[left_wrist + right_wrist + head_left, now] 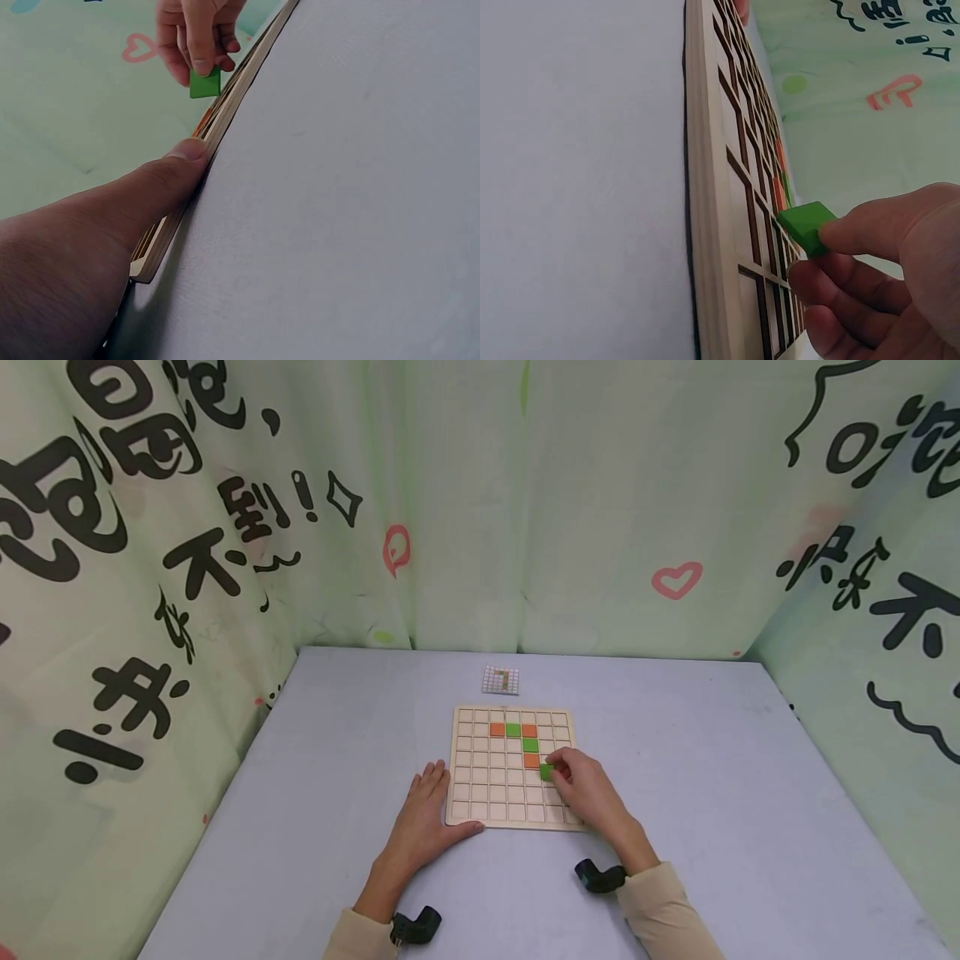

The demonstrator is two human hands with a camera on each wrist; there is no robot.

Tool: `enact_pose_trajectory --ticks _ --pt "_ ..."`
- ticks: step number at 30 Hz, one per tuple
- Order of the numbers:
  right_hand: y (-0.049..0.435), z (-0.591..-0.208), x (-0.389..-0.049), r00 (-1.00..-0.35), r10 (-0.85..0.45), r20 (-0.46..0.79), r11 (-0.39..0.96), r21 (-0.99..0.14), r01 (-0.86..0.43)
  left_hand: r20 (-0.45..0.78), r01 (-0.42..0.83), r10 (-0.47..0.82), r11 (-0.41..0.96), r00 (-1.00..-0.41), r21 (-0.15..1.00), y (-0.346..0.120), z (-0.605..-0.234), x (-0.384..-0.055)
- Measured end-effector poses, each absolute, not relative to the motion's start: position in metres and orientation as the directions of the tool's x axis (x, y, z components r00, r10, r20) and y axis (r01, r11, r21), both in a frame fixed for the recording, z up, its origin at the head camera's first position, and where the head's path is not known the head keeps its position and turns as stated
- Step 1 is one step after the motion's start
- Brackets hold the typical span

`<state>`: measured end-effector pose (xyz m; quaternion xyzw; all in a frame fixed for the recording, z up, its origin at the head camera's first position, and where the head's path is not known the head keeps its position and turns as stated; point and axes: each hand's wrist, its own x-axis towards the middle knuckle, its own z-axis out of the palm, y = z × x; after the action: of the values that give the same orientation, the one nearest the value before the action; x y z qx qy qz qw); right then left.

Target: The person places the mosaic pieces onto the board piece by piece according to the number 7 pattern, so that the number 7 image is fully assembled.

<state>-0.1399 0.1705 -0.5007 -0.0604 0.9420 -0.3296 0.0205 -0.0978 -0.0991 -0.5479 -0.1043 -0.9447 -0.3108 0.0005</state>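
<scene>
A wooden grid board (pixel 472 793) lies on the table, with orange and green square tiles set in some of its cells. My right hand (pixel 588 789) pinches a green tile (pixel 806 225) between thumb and fingers, just above the board's right half. The left wrist view also shows this green tile (pixel 205 83) hanging from the fingertips. My left hand (pixel 423 822) rests at the board's lower left corner, fingers straight along the left side and thumb (pixel 169 176) on the near edge. Set tiles include an orange one (pixel 497 729) and a green one (pixel 513 730) in the upper row.
Behind the board lies a small card (pixel 500 680) printed with a grid and coloured squares. The white-covered table (pixel 337 735) is bordered at the back and sides by a pale green curtain (pixel 465 527) with black lettering. A black device (pixel 600 877) sits at each wrist.
</scene>
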Motion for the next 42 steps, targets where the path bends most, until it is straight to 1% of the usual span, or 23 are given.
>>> enact_pose_trajectory --ticks 9,17,29,42 --pt "0.166 -0.505 -0.141 -0.989 -0.145 0.01 0.776 -0.619 -0.121 0.066 0.199 0.197 0.791 -0.978 0.579 -0.099 -0.548 -0.098" --pt "0.163 -0.507 -0.14 -0.982 -0.181 0.046 0.773 -0.611 -0.171 0.088 0.22 0.207 0.793 -0.974 0.569 -0.099 -0.545 -0.098" --pt "0.162 -0.51 -0.141 -0.974 -0.214 0.076 0.786 -0.579 -0.218 0.087 0.219 0.207 0.792 -0.975 0.57 -0.099 -0.546 -0.098" --pt "0.161 -0.511 -0.142 -0.959 -0.251 0.136 0.792 -0.54 -0.284 0.095 0.227 0.211 0.789 -0.973 0.571 -0.1 -0.546 -0.098"
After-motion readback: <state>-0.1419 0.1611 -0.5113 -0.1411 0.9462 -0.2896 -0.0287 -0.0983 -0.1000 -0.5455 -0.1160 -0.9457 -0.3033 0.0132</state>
